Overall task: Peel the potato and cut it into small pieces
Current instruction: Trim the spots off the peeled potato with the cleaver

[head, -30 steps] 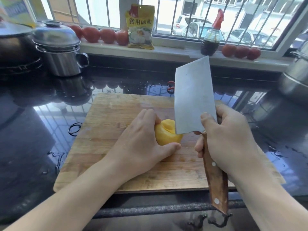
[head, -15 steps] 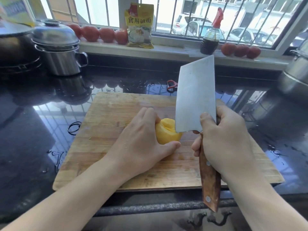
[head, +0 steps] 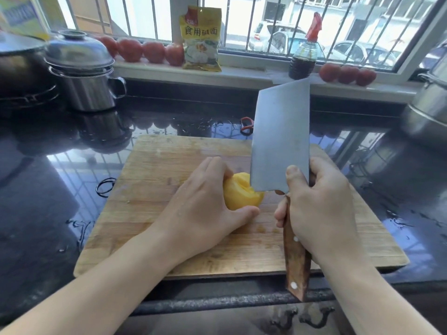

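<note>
- My right hand is clenched around the wooden handle of the cleaver, thumb pressed on the flat of the blade; the blade stands upright, its lower edge just above the right end of the potato
- My left hand is cupped over the potato and grasping it, fingers on top and thumb along the near side; it pins the potato against the cutting board
- The potato lies near the middle of the board, yellow and bare of skin as far as I can see; the part under my palm is hidden
- I judge the peeling done and the cutting just starting; no cut pieces lie on the board
- The next move calls for bringing the edge straight down through the exposed end; my left thumb sits close to the blade's line, so I would tuck it back first
- The board rests on the dark, wet desk; it could slip under a hard chop
</note>
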The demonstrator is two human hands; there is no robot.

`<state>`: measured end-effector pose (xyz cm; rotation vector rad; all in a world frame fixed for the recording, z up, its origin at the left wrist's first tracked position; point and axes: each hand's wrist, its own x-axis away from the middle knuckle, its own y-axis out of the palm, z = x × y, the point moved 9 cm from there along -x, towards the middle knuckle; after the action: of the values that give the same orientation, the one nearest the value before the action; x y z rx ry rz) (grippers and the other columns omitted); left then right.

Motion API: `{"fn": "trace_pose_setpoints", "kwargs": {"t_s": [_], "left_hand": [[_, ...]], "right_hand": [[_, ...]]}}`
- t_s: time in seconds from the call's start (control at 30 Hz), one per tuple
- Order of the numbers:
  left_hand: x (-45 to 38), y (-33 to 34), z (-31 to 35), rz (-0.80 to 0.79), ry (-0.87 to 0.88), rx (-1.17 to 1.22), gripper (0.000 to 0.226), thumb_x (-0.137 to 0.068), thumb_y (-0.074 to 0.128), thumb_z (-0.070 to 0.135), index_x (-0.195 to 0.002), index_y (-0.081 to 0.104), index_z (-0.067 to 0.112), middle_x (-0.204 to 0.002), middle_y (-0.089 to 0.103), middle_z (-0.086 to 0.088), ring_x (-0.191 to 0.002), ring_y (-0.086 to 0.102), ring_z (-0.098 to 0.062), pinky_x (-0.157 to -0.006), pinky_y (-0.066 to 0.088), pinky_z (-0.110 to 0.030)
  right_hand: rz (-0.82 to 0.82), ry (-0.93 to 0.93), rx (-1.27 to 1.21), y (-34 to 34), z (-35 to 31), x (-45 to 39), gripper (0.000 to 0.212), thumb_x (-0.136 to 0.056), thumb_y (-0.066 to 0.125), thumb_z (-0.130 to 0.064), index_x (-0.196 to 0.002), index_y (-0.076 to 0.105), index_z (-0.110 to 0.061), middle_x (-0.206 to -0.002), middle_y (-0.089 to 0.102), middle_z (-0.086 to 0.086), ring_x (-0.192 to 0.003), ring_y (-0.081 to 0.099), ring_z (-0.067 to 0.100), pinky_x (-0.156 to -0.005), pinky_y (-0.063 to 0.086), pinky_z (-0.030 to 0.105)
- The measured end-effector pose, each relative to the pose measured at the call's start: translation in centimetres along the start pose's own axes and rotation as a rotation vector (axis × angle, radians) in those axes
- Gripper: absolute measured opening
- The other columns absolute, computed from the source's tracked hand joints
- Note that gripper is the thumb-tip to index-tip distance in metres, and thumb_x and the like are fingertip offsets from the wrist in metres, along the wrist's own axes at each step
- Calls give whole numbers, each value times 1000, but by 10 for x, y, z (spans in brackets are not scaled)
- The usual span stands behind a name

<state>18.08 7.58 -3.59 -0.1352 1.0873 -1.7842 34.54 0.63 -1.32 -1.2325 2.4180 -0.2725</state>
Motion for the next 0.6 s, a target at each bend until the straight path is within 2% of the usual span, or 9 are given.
{"fn": "trace_pose_setpoints", "kwargs": {"t_s": [0.3, 0.6], "left_hand": [[0, -1, 3, 8, 27, -9, 52, -73, 81, 55, -102, 46, 30, -97, 46, 22, -104, 43, 10, -80, 34, -4], [-1, -1, 2, 30, 31, -36, 54, -71, 80, 60, -99, 44, 31, -95, 44, 21, -96, 45, 12, -79, 33, -3]], "right_hand": [[23, 50, -34, 7, 8, -4, 18, -106, 46, -22, -97, 60, -15, -47, 61, 8, -36, 58, 21, -37, 39, 21], [50, 43, -13, -2, 2, 6, 17, -106, 45, -21, -98, 60, -19, -51, 64, 6, -38, 60, 19, -35, 39, 20]]}}
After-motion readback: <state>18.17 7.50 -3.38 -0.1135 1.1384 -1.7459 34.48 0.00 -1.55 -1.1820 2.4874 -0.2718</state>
